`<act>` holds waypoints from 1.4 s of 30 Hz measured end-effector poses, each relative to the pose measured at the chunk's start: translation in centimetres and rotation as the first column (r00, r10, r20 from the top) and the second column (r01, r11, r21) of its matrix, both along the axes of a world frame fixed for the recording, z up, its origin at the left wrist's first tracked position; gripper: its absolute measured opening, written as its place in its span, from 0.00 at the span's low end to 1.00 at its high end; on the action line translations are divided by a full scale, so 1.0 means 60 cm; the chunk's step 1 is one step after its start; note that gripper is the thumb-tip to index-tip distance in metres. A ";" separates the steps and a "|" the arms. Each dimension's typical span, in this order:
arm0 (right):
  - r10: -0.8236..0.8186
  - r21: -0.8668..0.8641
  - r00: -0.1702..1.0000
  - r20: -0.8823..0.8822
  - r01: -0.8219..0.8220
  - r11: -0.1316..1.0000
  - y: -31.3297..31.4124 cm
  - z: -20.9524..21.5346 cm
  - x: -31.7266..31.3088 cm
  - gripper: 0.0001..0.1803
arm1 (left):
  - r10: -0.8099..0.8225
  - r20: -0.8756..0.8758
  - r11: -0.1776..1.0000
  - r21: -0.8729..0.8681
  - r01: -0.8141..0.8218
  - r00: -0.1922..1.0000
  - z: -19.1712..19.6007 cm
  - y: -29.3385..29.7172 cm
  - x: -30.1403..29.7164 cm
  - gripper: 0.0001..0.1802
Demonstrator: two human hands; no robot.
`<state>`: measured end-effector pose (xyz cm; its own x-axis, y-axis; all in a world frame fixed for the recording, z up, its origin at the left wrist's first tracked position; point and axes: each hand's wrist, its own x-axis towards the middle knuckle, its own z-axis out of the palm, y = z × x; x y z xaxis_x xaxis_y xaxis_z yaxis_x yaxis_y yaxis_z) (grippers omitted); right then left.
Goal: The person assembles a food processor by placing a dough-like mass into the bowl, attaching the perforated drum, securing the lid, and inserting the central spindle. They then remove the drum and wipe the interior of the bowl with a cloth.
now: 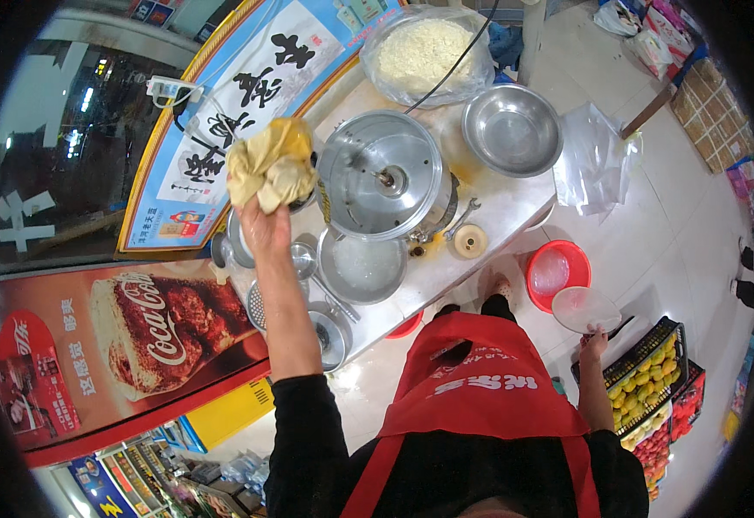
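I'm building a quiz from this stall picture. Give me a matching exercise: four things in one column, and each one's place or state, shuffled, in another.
1. crumpled yellow cloth
2. round translucent plastic lid
3. red plastic basin
4. empty steel bowl

a. on the floor
b. on the white counter
c. held by the left hand
d. held by the right hand

Pairs: 1-c, 2-d, 3-a, 4-b

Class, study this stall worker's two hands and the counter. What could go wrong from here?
1. The left hand lifts a bunched yellow cloth over the open steel machine; it might drip or snag inside.
2. The right hand holds a clear lid by its edge, away from the counter; it could slip to the floor.
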<state>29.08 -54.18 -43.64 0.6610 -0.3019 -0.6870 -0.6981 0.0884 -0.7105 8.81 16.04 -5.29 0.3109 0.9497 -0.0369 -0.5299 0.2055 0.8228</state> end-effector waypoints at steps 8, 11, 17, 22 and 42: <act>-0.119 -0.026 0.987 0.111 0.123 0.992 -0.022 0.065 -0.057 0.09 | -0.311 -0.555 0.942 -0.075 0.326 0.771 -0.193 0.003 0.158 0.22; -0.224 -0.076 0.973 0.050 0.228 0.971 -0.029 0.082 -0.095 0.10 | -0.445 -0.755 0.737 -0.005 0.675 0.481 -0.246 0.040 0.193 0.28; -0.288 -0.108 0.957 0.042 0.291 0.950 -0.033 0.096 -0.171 0.13 | 0.297 -0.952 0.089 0.103 0.991 0.072 -0.267 0.105 0.232 0.38; -0.302 -0.125 0.953 0.023 0.302 0.945 -0.018 0.085 -0.191 0.13 | 0.461 -0.765 0.136 -0.440 0.887 -0.450 -0.231 0.071 0.165 0.27; -0.092 -0.127 0.991 0.095 0.103 0.987 0.054 0.143 -0.150 0.08 | 0.609 -0.689 0.041 -0.469 0.882 -0.394 -0.179 0.087 0.248 0.15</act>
<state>20.09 -50.95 -35.04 0.6802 -0.4514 -0.5776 -0.6248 0.0550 -0.7788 23.69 21.26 -16.03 0.7247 0.2571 -0.6393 0.1782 -0.9662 -0.1865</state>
